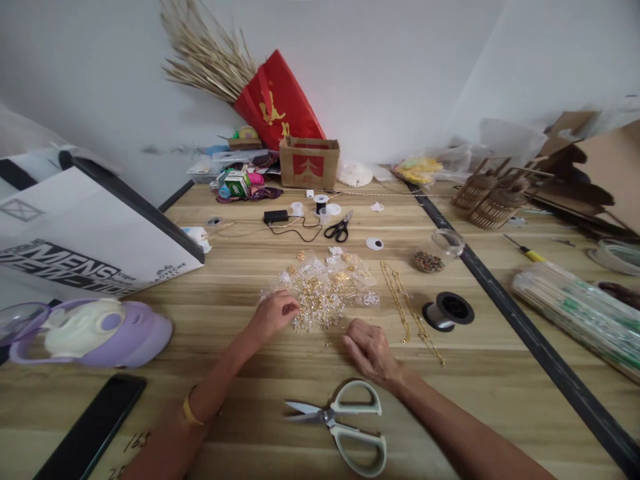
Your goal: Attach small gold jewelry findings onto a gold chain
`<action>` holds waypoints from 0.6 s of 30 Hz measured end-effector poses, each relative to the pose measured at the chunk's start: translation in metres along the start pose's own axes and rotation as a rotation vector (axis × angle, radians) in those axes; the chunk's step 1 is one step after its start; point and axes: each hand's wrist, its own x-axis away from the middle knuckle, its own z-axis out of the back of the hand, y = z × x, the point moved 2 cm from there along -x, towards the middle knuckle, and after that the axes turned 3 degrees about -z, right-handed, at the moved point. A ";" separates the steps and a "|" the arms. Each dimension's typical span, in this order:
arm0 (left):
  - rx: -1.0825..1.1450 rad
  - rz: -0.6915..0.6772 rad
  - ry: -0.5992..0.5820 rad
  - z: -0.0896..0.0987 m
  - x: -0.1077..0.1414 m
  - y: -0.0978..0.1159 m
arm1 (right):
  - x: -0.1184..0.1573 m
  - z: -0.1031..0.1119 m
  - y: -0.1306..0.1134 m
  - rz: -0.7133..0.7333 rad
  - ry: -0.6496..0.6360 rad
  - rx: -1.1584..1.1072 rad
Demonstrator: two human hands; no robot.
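At the left edge of a pile of small clear and gold beads (323, 300) is my left hand (278, 312), its fingers curled together; whatever they pinch is too small to make out. My right hand (371, 349) rests on the table just below the pile, fingers bent under and hidden. Near its fingertips lies a tiny gold piece (328, 345). Gold chains (400, 300) stretch across the wood to the right of the pile. Scissors with pale handles (327, 417) lie slightly open between my forearms.
A wire spool (449, 311) and a jar of beads (429, 261) stand right. Black scissors (339, 229) lie behind the pile. Left are a purple bottle (120, 333), a phone (93, 427) and a white box (90, 233). A paper bag (309, 163) stands at the back.
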 end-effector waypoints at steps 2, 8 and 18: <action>-0.092 -0.042 -0.039 -0.003 0.003 0.005 | 0.000 0.000 0.000 -0.004 -0.003 0.001; -0.221 -0.098 -0.114 -0.011 0.001 0.013 | 0.000 0.001 -0.001 -0.004 -0.003 0.008; -0.240 -0.104 -0.152 -0.012 -0.009 0.016 | -0.001 0.002 -0.002 -0.008 0.000 -0.002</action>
